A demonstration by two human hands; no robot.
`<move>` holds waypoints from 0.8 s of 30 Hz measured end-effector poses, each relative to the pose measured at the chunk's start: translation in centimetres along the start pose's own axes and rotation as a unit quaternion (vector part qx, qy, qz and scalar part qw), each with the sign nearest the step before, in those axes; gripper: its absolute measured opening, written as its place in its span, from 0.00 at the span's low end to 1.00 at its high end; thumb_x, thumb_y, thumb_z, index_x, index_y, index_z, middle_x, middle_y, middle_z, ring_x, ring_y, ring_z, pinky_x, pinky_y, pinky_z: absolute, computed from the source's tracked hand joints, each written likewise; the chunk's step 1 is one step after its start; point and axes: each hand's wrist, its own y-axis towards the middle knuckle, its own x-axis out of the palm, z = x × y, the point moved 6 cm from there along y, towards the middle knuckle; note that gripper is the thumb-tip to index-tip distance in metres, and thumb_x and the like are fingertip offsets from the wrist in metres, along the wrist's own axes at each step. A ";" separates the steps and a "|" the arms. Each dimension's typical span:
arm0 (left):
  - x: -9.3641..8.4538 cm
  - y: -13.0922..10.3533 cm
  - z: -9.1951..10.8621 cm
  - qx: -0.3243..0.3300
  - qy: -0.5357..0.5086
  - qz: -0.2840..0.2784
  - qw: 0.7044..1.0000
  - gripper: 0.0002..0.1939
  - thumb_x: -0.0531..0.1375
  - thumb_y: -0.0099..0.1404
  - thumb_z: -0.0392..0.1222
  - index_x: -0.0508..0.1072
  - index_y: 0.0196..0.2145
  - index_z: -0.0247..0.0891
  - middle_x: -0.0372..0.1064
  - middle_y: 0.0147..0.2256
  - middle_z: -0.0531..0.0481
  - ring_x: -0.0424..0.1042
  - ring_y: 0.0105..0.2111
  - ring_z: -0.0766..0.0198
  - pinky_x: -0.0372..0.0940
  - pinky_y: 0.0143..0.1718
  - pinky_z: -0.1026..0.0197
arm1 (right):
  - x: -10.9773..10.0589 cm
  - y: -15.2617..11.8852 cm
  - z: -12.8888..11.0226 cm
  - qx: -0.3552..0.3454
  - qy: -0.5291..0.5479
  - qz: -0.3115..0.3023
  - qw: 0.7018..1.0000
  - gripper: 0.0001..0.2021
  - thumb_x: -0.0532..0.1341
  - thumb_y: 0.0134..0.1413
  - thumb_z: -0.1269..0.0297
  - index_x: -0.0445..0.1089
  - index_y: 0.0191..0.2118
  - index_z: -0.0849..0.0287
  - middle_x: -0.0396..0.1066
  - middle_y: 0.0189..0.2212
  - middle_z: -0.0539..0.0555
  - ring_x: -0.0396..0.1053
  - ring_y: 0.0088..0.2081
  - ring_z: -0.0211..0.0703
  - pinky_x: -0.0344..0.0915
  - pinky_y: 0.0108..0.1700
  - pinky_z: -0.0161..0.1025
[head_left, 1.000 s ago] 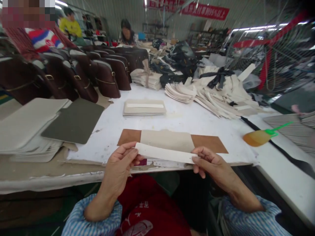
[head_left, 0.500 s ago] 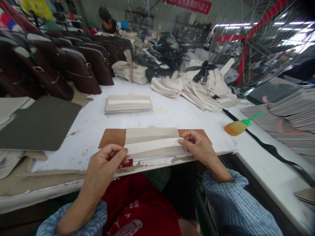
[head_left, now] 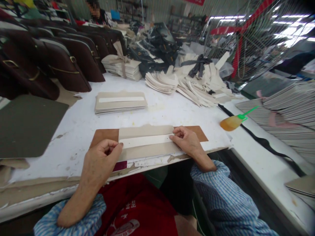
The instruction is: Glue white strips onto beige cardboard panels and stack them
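- The fingers point(head_left: 119, 149) of the left hand point(head_left: 98, 162) sit together, thumb against forefinger, clamped on the left end of the white strip point(head_left: 145, 141).
- The right hand point(head_left: 189, 143) does likewise at the other end, thumb on top, its remaining fingers curled; how much of the strip is under them I cannot tell.
- The strip is just below the middle of the frame, stretched between the two hands, so neither is nearer; each has an end.
- Its long axis runs across the frame, the right end slightly higher, roughly along the beige card point(head_left: 147, 152) beneath it.
- Card shows above and below the strip; whether the strip lies flat against it everywhere, I can't make out from here.
- A brown sheet point(head_left: 107, 135) sticks out past both sides of the card, near the table point(head_left: 162, 114) edge.
- Farther up, left of centre, stands a stack point(head_left: 123, 105) of similar cards, a white strip across the top one.
- Well to the right lies an amber bottle point(head_left: 230, 124) with a green spout.
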 end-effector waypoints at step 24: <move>0.6 0.7 -0.6 0.006 0.046 0.025 0.999 0.21 0.56 0.57 0.63 0.76 0.30 0.44 0.74 0.26 0.53 0.71 0.27 0.58 0.60 0.32 0.57 | 0.1 -0.2 -0.4 -0.034 -0.019 0.004 0.999 0.09 0.66 0.53 0.62 0.72 0.39 0.58 0.72 0.26 0.48 0.65 0.27 0.40 0.58 0.34 0.39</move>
